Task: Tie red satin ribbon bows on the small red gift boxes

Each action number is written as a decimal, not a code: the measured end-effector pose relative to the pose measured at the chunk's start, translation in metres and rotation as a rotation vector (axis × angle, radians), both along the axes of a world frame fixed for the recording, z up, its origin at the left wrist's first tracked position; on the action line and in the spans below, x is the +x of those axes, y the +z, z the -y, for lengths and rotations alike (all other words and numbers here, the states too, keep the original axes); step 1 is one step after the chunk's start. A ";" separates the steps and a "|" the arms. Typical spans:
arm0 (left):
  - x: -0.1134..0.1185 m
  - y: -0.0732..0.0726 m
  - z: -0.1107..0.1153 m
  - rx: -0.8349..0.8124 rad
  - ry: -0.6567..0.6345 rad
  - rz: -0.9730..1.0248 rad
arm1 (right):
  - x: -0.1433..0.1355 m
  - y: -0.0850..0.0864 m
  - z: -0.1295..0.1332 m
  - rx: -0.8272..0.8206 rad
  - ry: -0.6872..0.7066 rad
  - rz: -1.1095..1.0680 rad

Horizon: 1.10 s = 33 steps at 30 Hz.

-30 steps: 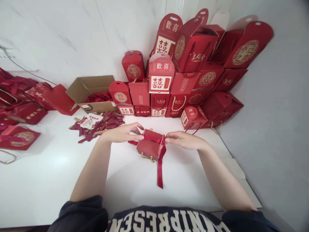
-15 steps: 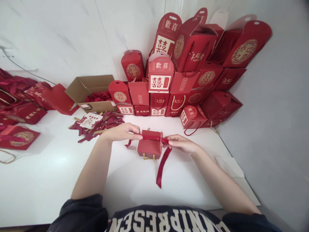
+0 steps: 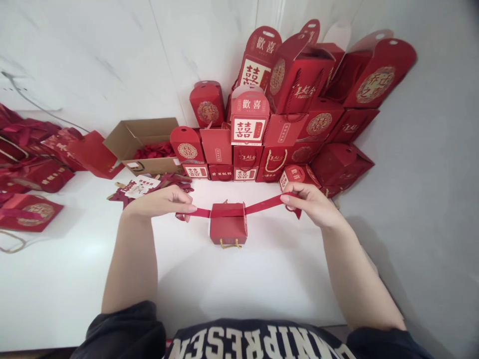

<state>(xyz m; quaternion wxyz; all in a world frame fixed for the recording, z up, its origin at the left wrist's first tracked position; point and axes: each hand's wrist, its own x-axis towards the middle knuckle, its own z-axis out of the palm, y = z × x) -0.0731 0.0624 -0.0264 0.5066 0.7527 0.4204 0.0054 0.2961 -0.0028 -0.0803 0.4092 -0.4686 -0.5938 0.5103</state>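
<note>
A small red gift box with gold cord handles lies on the white table in front of me. A dark red ribbon runs across its top and out past both sides. My left hand pinches the ribbon left of the box. On the other side, my right hand grips the ribbon's longer stretch between thumb and fingers, higher up and farther from the box. The ribbon looks taut between the two hands, and its right end hangs below my right fingers. Neither hand touches the box.
Stacked red gift boxes stand against the wall behind. An open cardboard box holds red ribbon, with cut ribbons and a white card before it. More red boxes sit at the left. A grey wall bounds the right side.
Both hands have moved outward from the box, the right one also up and away, stretching the ribbon. The ribbon tail that hung in front of the box has swung up with my right hand.
</note>
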 end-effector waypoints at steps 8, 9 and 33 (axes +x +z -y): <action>-0.009 0.002 0.002 0.011 0.124 -0.204 | -0.014 0.005 -0.003 0.020 -0.006 0.078; -0.010 0.002 0.001 0.029 0.135 -0.237 | -0.015 0.005 -0.004 0.014 0.008 0.089; 0.072 0.031 0.040 0.290 0.515 0.814 | -0.054 0.048 -0.015 0.370 -0.421 -0.259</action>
